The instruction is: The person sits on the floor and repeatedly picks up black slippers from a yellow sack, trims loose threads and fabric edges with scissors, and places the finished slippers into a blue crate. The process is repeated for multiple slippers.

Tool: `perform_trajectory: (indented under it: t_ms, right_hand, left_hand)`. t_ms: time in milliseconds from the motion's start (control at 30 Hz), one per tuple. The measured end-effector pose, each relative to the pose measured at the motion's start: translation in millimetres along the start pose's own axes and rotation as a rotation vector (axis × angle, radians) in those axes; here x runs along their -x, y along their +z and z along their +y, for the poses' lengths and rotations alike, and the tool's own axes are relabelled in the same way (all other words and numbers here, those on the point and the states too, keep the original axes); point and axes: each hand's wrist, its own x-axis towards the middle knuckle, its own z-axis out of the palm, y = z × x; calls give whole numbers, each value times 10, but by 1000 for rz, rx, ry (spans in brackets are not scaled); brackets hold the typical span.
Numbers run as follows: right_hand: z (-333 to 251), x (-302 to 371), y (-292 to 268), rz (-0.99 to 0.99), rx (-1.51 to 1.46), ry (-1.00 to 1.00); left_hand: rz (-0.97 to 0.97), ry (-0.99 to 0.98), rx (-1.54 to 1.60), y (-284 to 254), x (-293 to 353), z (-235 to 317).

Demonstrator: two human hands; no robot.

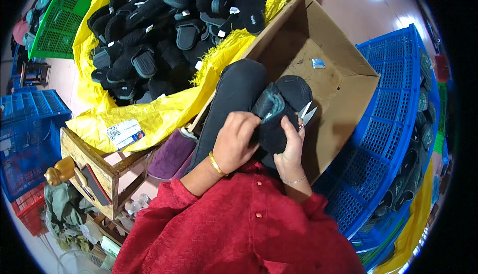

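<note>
Over my lap is a black slipper [273, 133] with a fuzzy upper, a dark sole and some greenish, teal-toned material along its side. My left hand [236, 142] closes on its left edge, fingers bent in a pinch; what lies between the fingertips is hidden. From the right, my right hand [290, 149] grips the slipper with the thumb on top. The same hand also holds small scissors [308, 114], whose silver blades stand apart and point up and right. Their handles are hidden by the fingers.
A large yellow sack [164, 119] full of black slippers [186, 35] lies ahead. Beyond my right knee stands a cardboard box [343, 94] with a small blue-and-white packet inside. Blue crates [383, 124] rise at right. A wooden stand [89, 174] is at left.
</note>
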Motion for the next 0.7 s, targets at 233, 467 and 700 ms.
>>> perform_trajectory:
  t_ms: [233, 467, 700]
  right_hand:
    - [-43, -116, -280, -69, 471, -195]
    - [-985, -175, 23, -510, 1444, 18]
    - [-932, -333, -89, -604, 1225, 378]
  left_hand:
    - [1, -15, 34, 128, 1, -62]
    - [-16, 22, 26, 208, 88, -54]
    - [138, 59, 89, 207, 120, -85]
